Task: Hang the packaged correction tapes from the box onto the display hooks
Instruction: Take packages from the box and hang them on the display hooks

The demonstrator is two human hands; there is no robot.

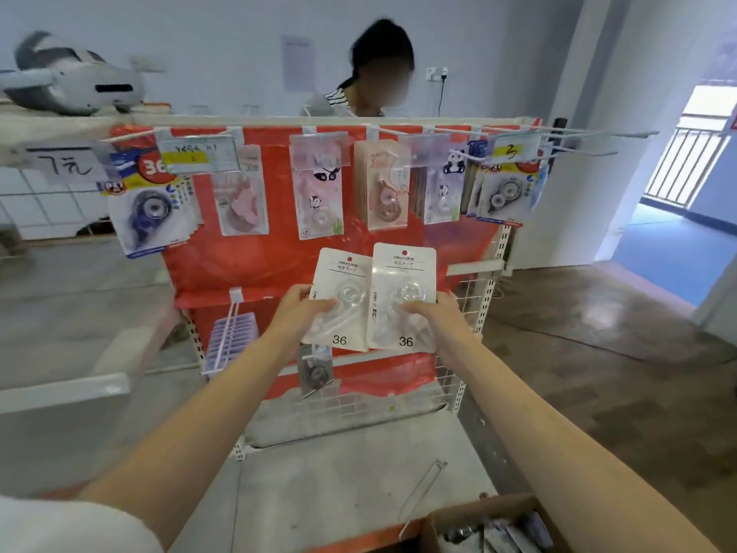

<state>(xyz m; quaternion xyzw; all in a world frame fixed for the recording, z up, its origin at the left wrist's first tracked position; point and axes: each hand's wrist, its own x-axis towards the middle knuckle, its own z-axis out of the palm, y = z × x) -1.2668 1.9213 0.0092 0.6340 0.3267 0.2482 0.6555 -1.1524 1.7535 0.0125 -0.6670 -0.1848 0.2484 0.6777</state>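
The display rack (494, 273), backed with red sheeting, faces the person so that its top row of hooks (574, 134) juts out toward them, easy to load from the front; most of these already carry hanging packs (317, 189) of correction tape in several designs, while the rightmost prongs stick out bare and look like the likeliest place for more stock. Low at the right, the cardboard box (478, 516) sits open within reach, with more packs showing inside it. Both arms are stretched toward the rack's middle. The left hand (297, 313) grips one white-carded correction tape (339, 301) by its lower left edge, and the right hand (432, 315) grips a second (402, 297) by its lower right edge. Held low like this, side by side and upright, the cards keep their punched tops free for the prongs.
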